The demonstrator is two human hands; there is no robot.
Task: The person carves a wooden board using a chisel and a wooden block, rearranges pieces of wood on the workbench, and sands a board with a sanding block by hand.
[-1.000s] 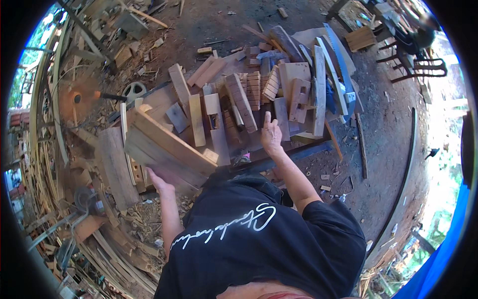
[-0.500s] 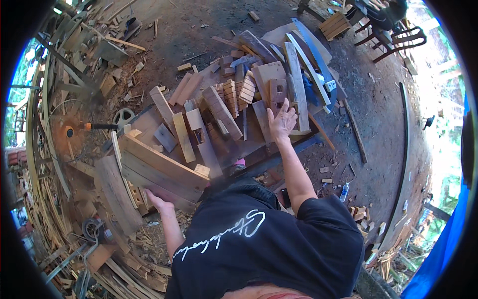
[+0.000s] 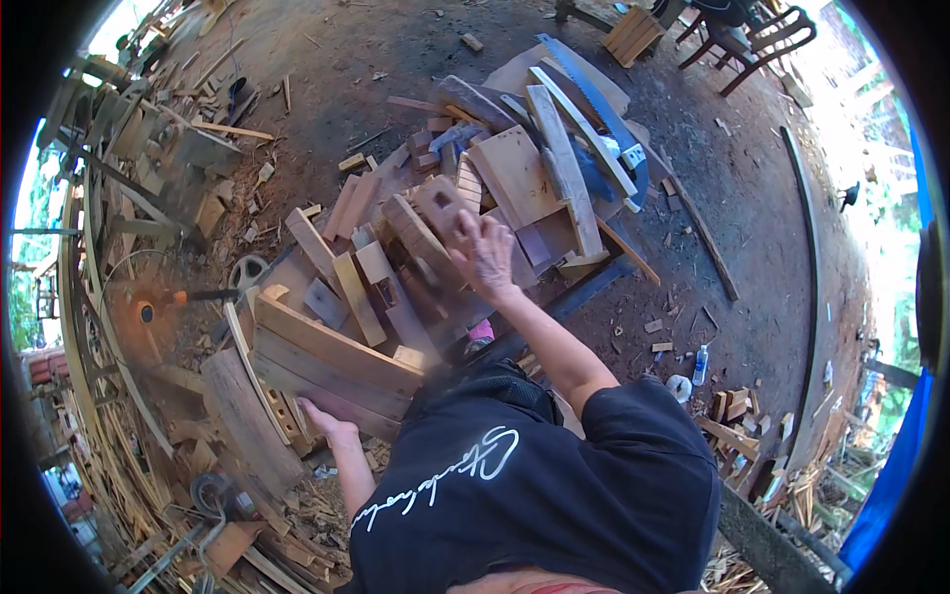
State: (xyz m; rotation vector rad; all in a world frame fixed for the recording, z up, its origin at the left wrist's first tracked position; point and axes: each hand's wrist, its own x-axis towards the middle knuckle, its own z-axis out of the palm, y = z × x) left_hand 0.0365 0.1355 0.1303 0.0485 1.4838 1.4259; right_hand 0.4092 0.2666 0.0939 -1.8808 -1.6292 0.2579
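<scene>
My right hand (image 3: 485,259) reaches over the low work table, its fingers closed on the near end of a brown wooden block with square holes (image 3: 440,201). That block sits above other timber pieces. Just right of it lies a wide light board (image 3: 515,178). My left hand (image 3: 325,421) is open, fingers stretched out, at the lower edge of a stack of long planks (image 3: 322,371). Whether the palm bears on the planks I cannot tell. Beside those fingertips stands a narrow slotted wooden piece (image 3: 287,416).
At the table's far right lie a blue-bladed handsaw (image 3: 584,89) and long pale battens (image 3: 564,168). A dark chair (image 3: 762,45) stands far right. Scrap wood (image 3: 109,475) is heaped along the left. A plastic bottle (image 3: 701,364) stands on the dirt floor at right.
My right hand has moved left over the table, carrying the holed block off the wide board. My left hand stays by the planks. The whole view has shifted slightly.
</scene>
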